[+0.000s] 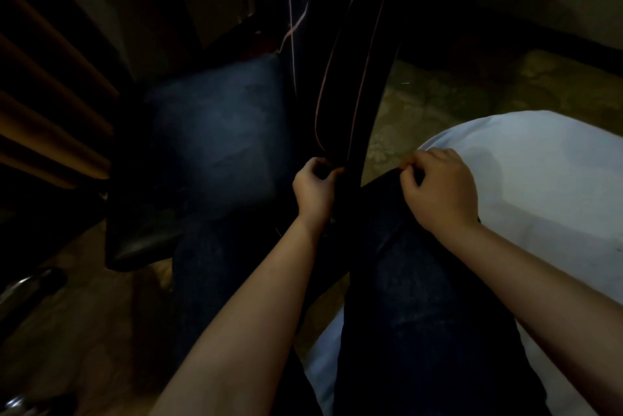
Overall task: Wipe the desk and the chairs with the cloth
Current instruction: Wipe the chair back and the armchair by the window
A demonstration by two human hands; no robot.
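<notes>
Wood slats (50,119) run along the far left edge, dim and orange-brown; whether they belong to the desk cannot be told. Beside them stands a dark chair (141,240) with a blue seat cushion (215,132), and in this light no wiped or dusty patch shows on it. In the middle the left hand (315,188) has its fingers curled, pinching the edge of a dark strip (340,78) with thin reddish edging that rises out of view. The right hand (438,189) pinches dark fabric (384,184) lying across the person's knee. This may be the cloth, but it is too dark to say. Further right lies a white sheet (546,186). As I judge it, no wiping is under way: both hands are busy with fabric held off any surface, so the chair and the desk both seem left to do.
</notes>
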